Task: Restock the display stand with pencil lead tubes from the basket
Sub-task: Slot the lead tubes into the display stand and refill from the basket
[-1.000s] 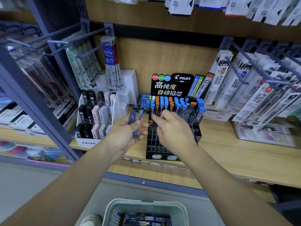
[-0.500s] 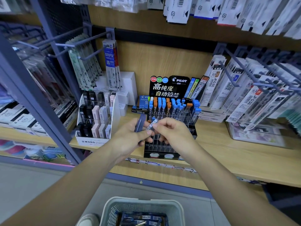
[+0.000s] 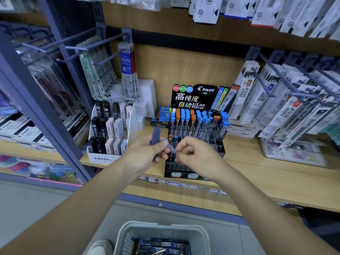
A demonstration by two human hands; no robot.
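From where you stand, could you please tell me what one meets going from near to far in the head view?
Basket → left hand gripping a blue pack, beside it right hand pinching a lead tube → display stand → wooden back panel.

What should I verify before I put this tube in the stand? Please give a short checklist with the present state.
1. Grip: the right hand pinches the lead tube: ok.
2. Tube free of the left hand: its thumb lies against the blue-capped end: not ok.
3. Free cells: the front rows of the display stand are mostly empty: ok.
4. Grade matches a row: label too small: cannot tell.
5. More tubes in the dark blue box that the left hand holds: cannot tell.
6. Supply: the basket holds more packs: ok.
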